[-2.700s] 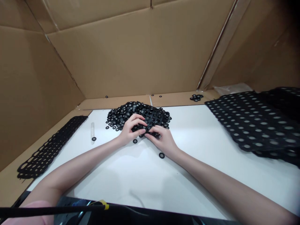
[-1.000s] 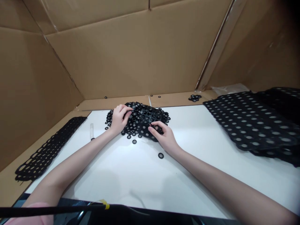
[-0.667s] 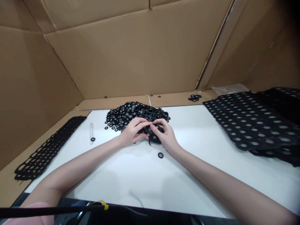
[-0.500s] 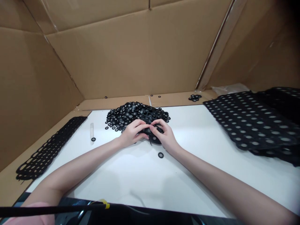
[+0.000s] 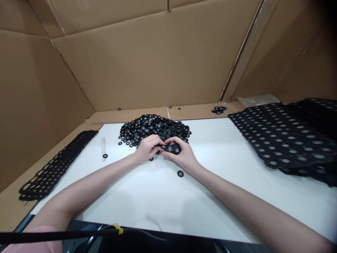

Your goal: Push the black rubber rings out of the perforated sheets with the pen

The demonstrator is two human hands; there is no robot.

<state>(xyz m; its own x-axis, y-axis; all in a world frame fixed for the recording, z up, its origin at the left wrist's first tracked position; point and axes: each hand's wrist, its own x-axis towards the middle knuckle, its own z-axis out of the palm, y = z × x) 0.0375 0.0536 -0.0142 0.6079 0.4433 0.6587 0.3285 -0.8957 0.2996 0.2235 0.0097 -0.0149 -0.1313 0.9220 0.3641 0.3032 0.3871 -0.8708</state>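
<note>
Cardboard walls (image 5: 131,63) around a smooth white board (image 5: 223,203).
Limp, pale-dotted black sheets (image 5: 284,137) lie at 3 o'clock, a flat, holey strip (image 5: 59,165) at 9, a loose heap of flat rings (image 5: 143,128) at 12; at its near edge, left hand (image 5: 147,149) and right hand (image 5: 184,154), fingers curled, pinch a dotted black piece (image 5: 173,148). A clear tube (image 5: 103,146) lies at 10.

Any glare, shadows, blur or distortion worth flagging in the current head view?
Head view: pale glare on the white board; soft shadow beneath the left forearm; dark, blurred upper right corner; right-hand perforated sheet softens towards the frame edge; right forearm looks stretched, probably by a wide lens; rings in the black pile partly merge.
</note>
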